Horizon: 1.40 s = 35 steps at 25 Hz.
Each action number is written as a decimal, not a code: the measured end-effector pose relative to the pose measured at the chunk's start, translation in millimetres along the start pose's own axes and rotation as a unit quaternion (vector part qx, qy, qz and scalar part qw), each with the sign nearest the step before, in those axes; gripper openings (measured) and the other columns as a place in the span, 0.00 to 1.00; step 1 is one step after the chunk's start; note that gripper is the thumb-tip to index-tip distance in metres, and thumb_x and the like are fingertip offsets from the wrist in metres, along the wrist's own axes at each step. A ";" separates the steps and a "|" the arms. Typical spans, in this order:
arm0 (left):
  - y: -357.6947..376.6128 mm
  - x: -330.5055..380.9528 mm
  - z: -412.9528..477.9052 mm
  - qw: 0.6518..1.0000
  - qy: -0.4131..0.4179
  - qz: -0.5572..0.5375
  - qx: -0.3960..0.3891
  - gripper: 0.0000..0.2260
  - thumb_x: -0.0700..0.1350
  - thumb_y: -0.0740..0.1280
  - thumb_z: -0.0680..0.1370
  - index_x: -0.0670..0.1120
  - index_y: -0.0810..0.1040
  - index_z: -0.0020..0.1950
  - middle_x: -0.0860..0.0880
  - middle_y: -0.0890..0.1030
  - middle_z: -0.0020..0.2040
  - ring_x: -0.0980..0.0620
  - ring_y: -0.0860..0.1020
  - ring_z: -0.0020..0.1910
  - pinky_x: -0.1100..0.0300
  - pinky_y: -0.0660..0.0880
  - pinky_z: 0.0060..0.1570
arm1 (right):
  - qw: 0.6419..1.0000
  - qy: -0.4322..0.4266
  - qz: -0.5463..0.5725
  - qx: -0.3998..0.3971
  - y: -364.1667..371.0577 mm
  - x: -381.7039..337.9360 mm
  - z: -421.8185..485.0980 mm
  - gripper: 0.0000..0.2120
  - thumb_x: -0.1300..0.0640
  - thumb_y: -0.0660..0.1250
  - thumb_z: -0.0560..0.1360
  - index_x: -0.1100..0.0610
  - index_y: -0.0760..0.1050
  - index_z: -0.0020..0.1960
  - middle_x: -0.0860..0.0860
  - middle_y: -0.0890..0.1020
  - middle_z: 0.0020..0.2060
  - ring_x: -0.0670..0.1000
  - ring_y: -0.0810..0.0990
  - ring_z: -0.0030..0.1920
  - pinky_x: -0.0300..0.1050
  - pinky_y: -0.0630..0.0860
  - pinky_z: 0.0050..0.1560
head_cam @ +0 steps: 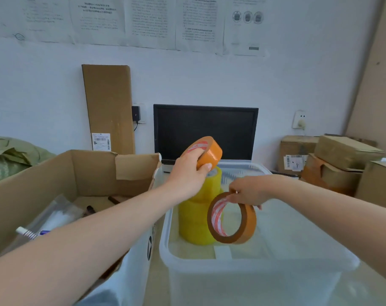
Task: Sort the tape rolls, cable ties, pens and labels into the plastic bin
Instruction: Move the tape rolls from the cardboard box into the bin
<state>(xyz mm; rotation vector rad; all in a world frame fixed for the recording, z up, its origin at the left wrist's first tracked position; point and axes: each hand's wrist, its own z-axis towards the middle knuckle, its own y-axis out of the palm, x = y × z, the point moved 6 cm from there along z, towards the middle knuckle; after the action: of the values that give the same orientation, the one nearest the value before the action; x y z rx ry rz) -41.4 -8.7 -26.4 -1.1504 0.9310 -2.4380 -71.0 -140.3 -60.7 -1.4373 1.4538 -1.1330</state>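
My left hand (187, 173) grips an orange tape roll (207, 151), held tilted above the back left of the clear plastic bin (265, 263). My right hand (247, 192) pinches the top rim of a second orange tape roll (247, 219), which stands on edge inside the bin. Behind that roll, yellow tape rolls (194, 217) are stacked upright in the bin's left part. In the open cardboard box (33, 180) on the left lie a clear bag (55, 215), pens (90, 209) and a white marker (25, 231).
A dark monitor (205, 131) stands behind the bin against the wall. A tall flat carton (108, 107) leans on the wall at the left. Stacked cardboard boxes (342, 164) sit at the right. A green sack (11, 155) lies at far left.
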 end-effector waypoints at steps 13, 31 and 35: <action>11.7 -3.1 -5.8 0.993 0.053 0.080 -0.068 0.21 0.49 0.60 0.80 0.49 0.63 0.73 0.51 0.66 0.73 0.50 0.64 0.71 0.56 0.64 0.68 | 0.927 0.020 0.290 -0.237 101.9 -24.8 56.8 0.10 0.60 0.54 0.82 0.66 0.67 0.57 0.56 0.75 0.42 0.50 0.77 0.34 0.47 0.81 0.45; 17.7 8.8 -13.7 0.979 0.115 0.108 -0.126 0.13 0.49 0.67 0.76 0.49 0.78 0.60 0.53 0.77 0.61 0.55 0.71 0.61 0.65 0.66 0.57 | 0.866 -0.003 0.488 0.104 -24.9 35.7 16.6 0.24 0.41 0.61 0.77 0.63 0.78 0.49 0.55 0.80 0.31 0.47 0.70 0.25 0.36 0.68 0.27; 14.7 11.5 -11.8 0.987 0.125 0.055 -0.089 0.18 0.54 0.67 0.75 0.52 0.74 0.63 0.55 0.68 0.68 0.60 0.64 0.64 0.62 0.66 0.66 | 0.888 -0.032 0.445 0.111 -22.1 41.3 20.4 0.16 0.50 0.59 0.80 0.61 0.78 0.45 0.55 0.77 0.30 0.47 0.70 0.25 0.36 0.70 0.28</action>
<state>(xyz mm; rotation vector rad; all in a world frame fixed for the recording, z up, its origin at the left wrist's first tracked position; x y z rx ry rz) -58.1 -20.5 -35.0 -0.8307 1.2736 -2.4868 -47.2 -182.0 -43.3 -0.5014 1.6009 -0.6134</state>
